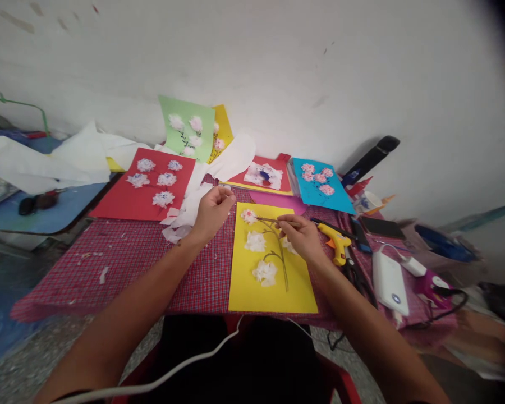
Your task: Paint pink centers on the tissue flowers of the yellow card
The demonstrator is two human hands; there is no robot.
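Note:
My right hand pinches a thin paintbrush. The brush tip meets the top-left paper flower, whose centre is dabbed red. That flower is on a yellow sheet with a drawn brown stem and several white crumpled-paper flowers, one partly hidden by my right hand. Left of the sheet, my left hand hovers with curled fingers pressed together; whatever they hold, if anything, cannot be made out. Behind the yellow sheet, a white paper with blue and red paint lies on a red sheet.
A red card with flowers lies left, a blue card right; a green card leans on the wall. A yellow glue gun, scissors and a white power bank are at right. A white cable crosses my lap.

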